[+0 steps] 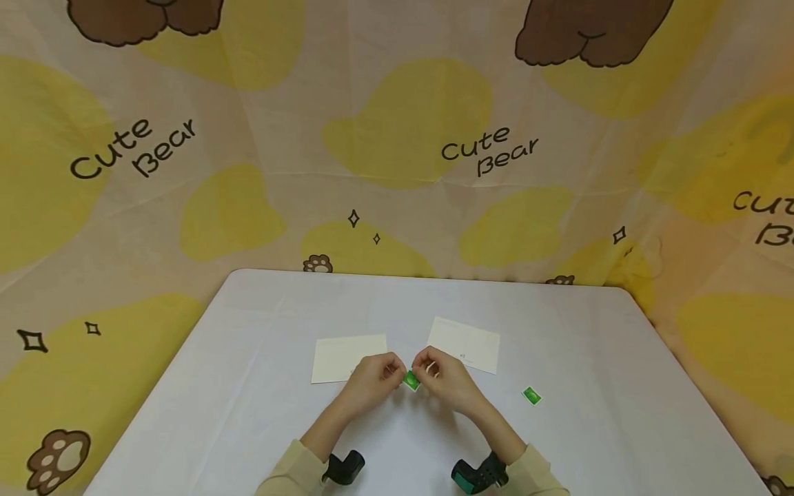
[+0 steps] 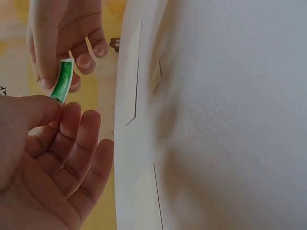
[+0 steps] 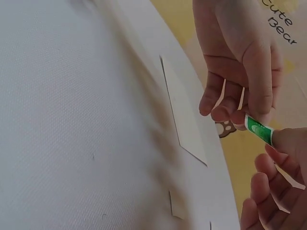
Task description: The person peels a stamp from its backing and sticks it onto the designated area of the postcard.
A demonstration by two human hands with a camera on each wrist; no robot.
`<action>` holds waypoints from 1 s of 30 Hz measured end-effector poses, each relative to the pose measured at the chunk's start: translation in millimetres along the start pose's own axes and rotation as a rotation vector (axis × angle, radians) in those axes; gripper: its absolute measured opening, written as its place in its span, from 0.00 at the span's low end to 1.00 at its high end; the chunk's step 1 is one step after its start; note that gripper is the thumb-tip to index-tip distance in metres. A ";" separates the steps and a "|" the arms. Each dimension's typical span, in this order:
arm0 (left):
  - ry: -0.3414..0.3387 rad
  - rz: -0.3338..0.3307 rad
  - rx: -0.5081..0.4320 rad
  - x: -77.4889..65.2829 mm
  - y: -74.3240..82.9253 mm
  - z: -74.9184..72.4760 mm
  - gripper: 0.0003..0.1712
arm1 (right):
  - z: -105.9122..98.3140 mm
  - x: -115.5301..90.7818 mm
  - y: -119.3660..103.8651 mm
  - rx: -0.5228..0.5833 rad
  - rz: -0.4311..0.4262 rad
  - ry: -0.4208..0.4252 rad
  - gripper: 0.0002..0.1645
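Both hands are raised close together over the table, with a small green stamp (image 1: 411,379) with a white border between them. My left hand (image 1: 375,379) pinches one end of the stamp (image 2: 63,81) between thumb and forefinger. Thumb and fingertips of my right hand (image 1: 446,377) pinch the other end, seen at the right of the stamp (image 3: 259,129) in the right wrist view. The stamp bends slightly. Behind the left hand lies a cream card (image 1: 335,351), partly covered by it. Another cream card (image 1: 468,341) with small print lies behind the right hand, turned at an angle.
A second green stamp (image 1: 532,395) lies flat on the white table (image 1: 577,344), right of the right hand. A yellow cloth (image 1: 397,138) printed with bears and lettering hangs behind the table. Black wrist cameras (image 1: 345,468) sit at the cuffs of the sleeves.
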State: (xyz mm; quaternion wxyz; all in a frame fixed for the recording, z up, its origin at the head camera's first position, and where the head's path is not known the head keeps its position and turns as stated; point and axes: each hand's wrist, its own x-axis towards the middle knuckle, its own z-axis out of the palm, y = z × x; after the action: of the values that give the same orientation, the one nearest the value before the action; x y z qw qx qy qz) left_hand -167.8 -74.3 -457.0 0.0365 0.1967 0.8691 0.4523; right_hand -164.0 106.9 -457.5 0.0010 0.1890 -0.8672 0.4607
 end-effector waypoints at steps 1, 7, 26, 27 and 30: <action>-0.006 0.011 0.019 0.1 -0.2 -0.1 0.05 | -0.4 0.0 0.0 -0.013 -0.021 -0.004 0.02; -0.030 0.048 0.117 0.4 1.5 -2.1 0.05 | -0.5 -0.5 1.8 -0.101 -0.107 -0.031 0.03; -0.038 0.074 0.218 2.7 2.4 -3.6 0.04 | 4.9 -1.3 3.7 -0.168 -0.120 -0.031 0.06; -0.032 0.070 0.215 2.6 2.0 -3.7 0.04 | 5.0 -1.3 3.9 -0.161 -0.112 -0.027 0.06; -0.004 0.065 0.211 1.8 -0.3 -4.9 0.02 | 5.3 -1.2 5.2 -0.135 -0.084 0.000 0.07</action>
State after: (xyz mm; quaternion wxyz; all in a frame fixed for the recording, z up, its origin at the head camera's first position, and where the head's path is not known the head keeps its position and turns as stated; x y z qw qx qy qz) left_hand -170.8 -77.5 -454.1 0.0025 0.2286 0.9050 0.3587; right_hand -163.7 105.7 -465.0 0.0331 0.2247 -0.8876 0.4006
